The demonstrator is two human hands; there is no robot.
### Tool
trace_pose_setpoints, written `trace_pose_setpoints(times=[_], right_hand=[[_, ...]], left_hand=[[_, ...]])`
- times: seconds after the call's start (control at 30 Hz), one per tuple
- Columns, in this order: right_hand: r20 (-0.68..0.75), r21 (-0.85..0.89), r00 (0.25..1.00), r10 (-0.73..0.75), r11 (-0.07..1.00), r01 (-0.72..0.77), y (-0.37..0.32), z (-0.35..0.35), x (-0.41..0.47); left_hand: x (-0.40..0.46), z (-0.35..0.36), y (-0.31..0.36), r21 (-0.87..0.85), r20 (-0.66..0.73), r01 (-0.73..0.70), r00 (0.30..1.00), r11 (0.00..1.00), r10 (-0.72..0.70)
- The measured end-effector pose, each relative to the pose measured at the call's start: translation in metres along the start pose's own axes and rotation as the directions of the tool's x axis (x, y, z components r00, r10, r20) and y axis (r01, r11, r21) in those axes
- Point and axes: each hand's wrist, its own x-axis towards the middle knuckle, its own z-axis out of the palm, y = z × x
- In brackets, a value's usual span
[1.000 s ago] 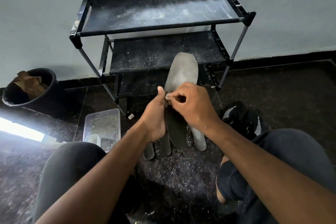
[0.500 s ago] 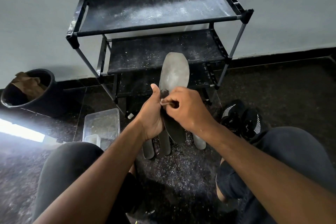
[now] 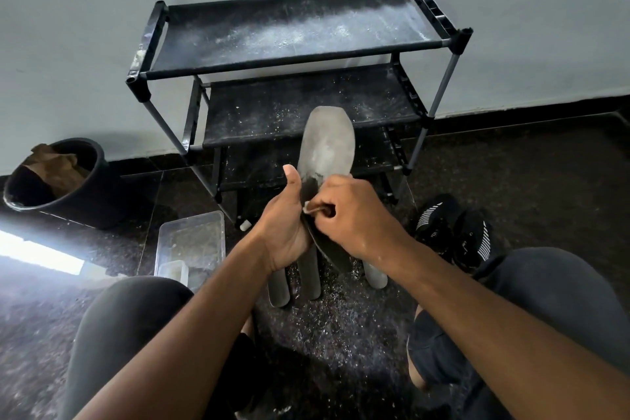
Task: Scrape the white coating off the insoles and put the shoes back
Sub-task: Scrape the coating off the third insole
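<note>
Grey insole (image 3: pixel 325 143) gripped between hands, perhaps mid-scrape

From my feed the room looks dim, with soft, even light on the pale wall (image 3: pixel 85 27). A hard, blown-out patch of glare (image 3: pixel 37 254) sits on the dark floor (image 3: pixel 511 164) at the left edge, with haze spreading around it. The shoe rack (image 3: pixel 300 34) throws only a faint shadow on the wall. The wide lens bends the rack's posts and the skirting line outward. The lower corners look smeared and soft; the centre is fairly sharp.
</note>
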Motion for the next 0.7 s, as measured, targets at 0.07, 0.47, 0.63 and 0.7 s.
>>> trace_pose_setpoints(times=[0.07, 0.47, 0.63, 0.7], right_hand=[[0.039, -0.018, 0.999, -0.036, 0.999, 0.037, -0.001, -0.002, 0.000], [-0.002, -0.073, 1.000, 0.021, 0.997, -0.021, 0.014, -0.011, 0.004], [-0.154, -0.213, 0.988, -0.014, 0.977, -0.019, 0.020, -0.016, 0.007], [-0.112, -0.283, 0.992, -0.050, 0.959, 0.016, 0.017, -0.013, 0.004]], left_hand=[[0.000, -0.002, 0.001, -0.005, -0.002, -0.008, 1.000, 1.000, 0.008], [0.003, -0.002, -0.001, -0.006, 0.037, -0.005, 0.999, 1.000, 0.005], [0.000, 0.001, -0.001, 0.000, 0.027, -0.023, 0.999, 1.000, 0.023], [0.000, 0.000, 0.001, -0.003, 0.019, -0.026, 0.999, 1.000, 0.027]])
